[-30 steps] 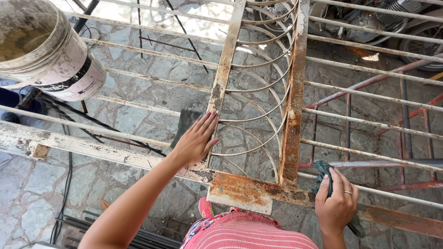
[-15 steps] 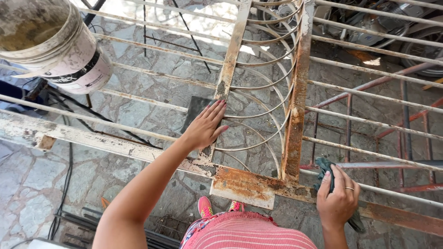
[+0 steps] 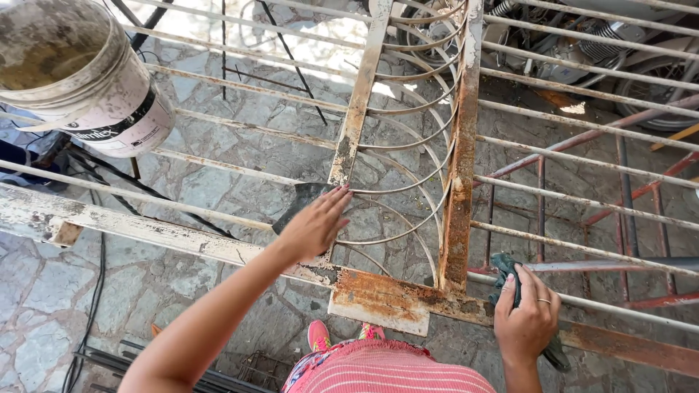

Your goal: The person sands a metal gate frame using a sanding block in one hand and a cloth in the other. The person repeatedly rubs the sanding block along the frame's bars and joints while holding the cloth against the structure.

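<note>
The left hand [image 3: 314,224] lies flat with its fingers stretched out. Its palm presses a dark grey abrasive-looking sheet [image 3: 297,198] onto the foot of a flat, rusty, white-painted metal bar [image 3: 357,109]. That bar belongs to a large rusted gate of thin white rods and curved hoops [image 3: 466,145], which lies level above the grey stone-paved floor [image 3: 240,124].

The right hand [image 3: 526,320] is closed around a dark teal rag [image 3: 504,266]. It rests on the gate's orange-rusted bottom rail [image 3: 378,295], just right of the thick rusty upright. A ring shows on one finger.

The work in hand looks like rubbing flaked paint and rust off the bar near its joint with the rail. The right hand steadies the frame. Working this spot seems to call for firm, even pressure through the flat palm, with the sheet kept on the narrow bar so it does not slip into the gaps beside it.

A paint-stained white plastic bucket [image 3: 80,80] stands on the gate at the upper left, well apart from both hands. Pink shoes [image 3: 318,335] show below the rail, and black cables [image 3: 95,291] trail over the floor.
</note>
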